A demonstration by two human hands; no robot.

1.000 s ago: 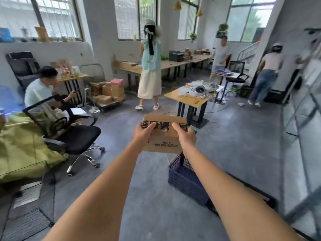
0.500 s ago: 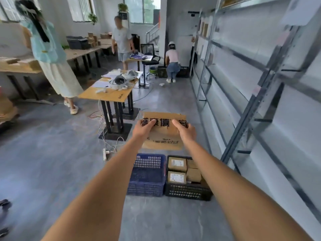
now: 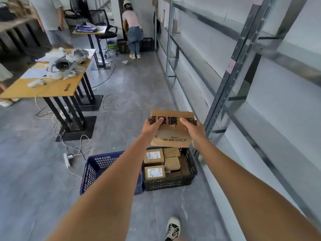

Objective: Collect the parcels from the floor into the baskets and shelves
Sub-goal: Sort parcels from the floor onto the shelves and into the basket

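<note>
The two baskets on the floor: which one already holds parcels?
The black basket, the one nearer the metal shelving, holds several brown parcels. The blue basket beside it shows none in its visible part.

Wooden table (image 3: 52,89) with headsets (image 3: 64,66), cables (image 3: 69,145) on floor, office chair (image 3: 102,23) behind.

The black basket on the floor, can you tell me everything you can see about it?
The black basket is a plastic crate with lattice walls, open on top. It sits flat on the grey floor, right beside a blue basket and close to the metal shelves. Inside lie several brown cardboard parcels, two showing white labels. No hand touches it; a held box hides its far rim.
</note>
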